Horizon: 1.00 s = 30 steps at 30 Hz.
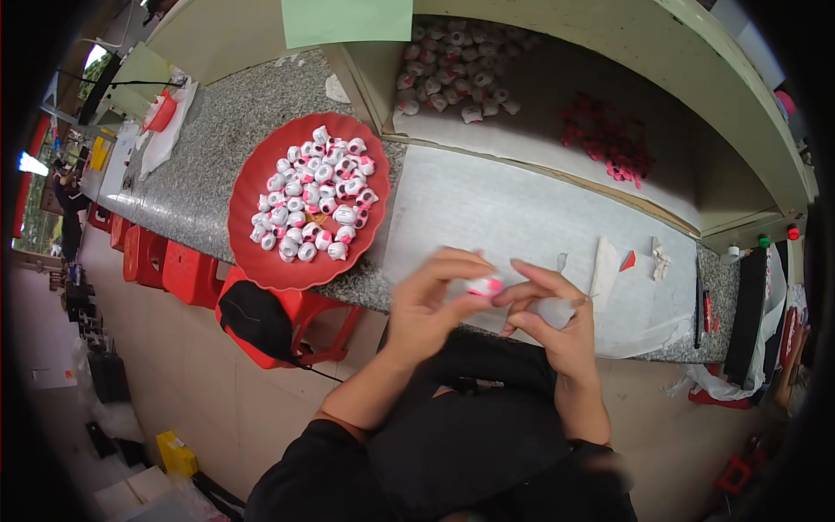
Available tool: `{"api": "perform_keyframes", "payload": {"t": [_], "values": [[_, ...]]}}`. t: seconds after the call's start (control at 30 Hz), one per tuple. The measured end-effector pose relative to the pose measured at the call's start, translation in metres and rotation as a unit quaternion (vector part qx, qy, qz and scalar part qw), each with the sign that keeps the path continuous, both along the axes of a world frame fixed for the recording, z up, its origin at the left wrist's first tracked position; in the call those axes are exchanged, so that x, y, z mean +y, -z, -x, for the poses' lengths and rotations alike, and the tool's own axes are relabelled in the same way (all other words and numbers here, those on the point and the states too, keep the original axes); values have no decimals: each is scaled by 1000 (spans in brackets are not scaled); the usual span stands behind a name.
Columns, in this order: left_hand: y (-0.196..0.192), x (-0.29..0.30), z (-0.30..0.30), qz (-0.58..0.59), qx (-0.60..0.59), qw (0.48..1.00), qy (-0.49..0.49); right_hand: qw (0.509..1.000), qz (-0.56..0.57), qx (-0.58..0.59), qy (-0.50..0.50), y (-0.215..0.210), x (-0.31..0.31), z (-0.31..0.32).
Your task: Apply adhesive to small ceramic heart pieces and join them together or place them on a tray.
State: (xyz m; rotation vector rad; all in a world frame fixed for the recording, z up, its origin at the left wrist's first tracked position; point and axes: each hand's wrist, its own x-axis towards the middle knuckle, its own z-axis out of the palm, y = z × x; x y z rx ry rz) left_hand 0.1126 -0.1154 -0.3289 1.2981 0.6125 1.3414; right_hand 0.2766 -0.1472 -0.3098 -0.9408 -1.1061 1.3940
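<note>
The left hand [426, 313] pinches a small white-and-pink figure [483, 286] between thumb and fingers, just above the front edge of the desk [209, 148]. The right hand [561, 335] curls around a pale, soft-looking bottle [554, 311] with a thin tip that points away from the figure, while its fingertips reach to the figure's pink side. Both hands are blurred, so whether those fingertips press on the figure or only hover beside it cannot be told.

The step looks like fixing or pressing a pink part onto the figure, with the bottle, probably glue, tucked into the palm. Done well, it calls for a steady left pinch on the white body, clear of the joint, so that the right fingertips can seat the part squarely. The right palm is best kept loose around the bottle, since a squeeze could send out a stray drop. Keeping the tip turned outward guards the fingers and the white surface. Working over the white paper sheet [487, 200] would catch any drips.

The figures in the red basin [261, 161] lie heaped together, so a piece with wet glue could stick to its neighbours. Loose pink pieces [613, 139] lie on the shelf [557, 178], within reach.
</note>
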Motion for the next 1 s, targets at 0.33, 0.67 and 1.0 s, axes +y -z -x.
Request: {"api": "perform_keyframes", "payload": {"t": [0.33,0.67,1.0], "values": [[-21,143,-55,-363,395,809,-241,991,-46,41,122,11,-9,-42],[22,194,-106,-308,597,715,-196,988,-1,-22,156,9,-33,-66],[33,105,-68,-198,449,864,-114,984,-71,-41,159,-2,-22,-45]]}}
